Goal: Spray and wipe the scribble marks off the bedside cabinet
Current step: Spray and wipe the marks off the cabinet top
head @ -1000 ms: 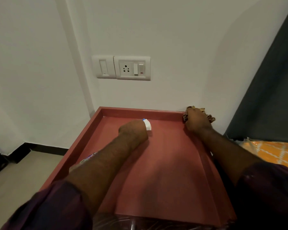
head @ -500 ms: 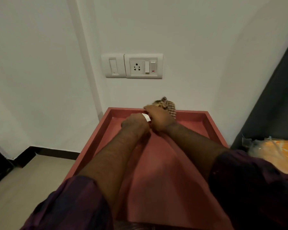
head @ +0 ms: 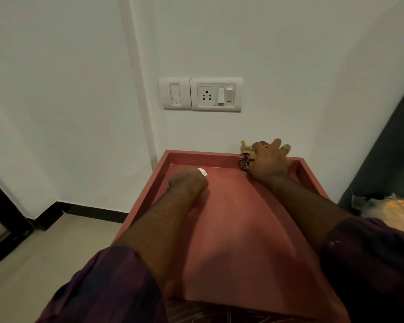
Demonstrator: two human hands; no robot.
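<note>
The white wall (head: 289,54) fills most of my feed, with a corner line running down its left part and a black skirting (head: 89,210) along the bottom where it meets the pale floor (head: 44,252). Below it, in the middle of my view, sits the bedside cabinet (head: 238,217). Its reddish top has a raised rim and its back edge is pushed against the wall. A dark upright panel (head: 387,148) stands along the right edge, and some orange bedding (head: 392,208) lies just beside the cabinet's right side. Both forearms reach out over the cabinet top from purple sleeves (head: 117,283). On the wall above the cabinet I see a white socket plate (head: 216,94) with a small switch plate (head: 175,93) touching its left side. The right hand (head: 269,163) is at the back right corner of the cabinet, fingers spread and bent over the rim against the wall. It clamps a bunched checked cloth (head: 245,159) that sticks out on its thumb side. The left hand (head: 188,179) rests low over the back left part of the top, its back towards me. It is curled round a white object (head: 202,171) of which only a tip shows past the knuckles. I cannot tell what that object is.
</note>
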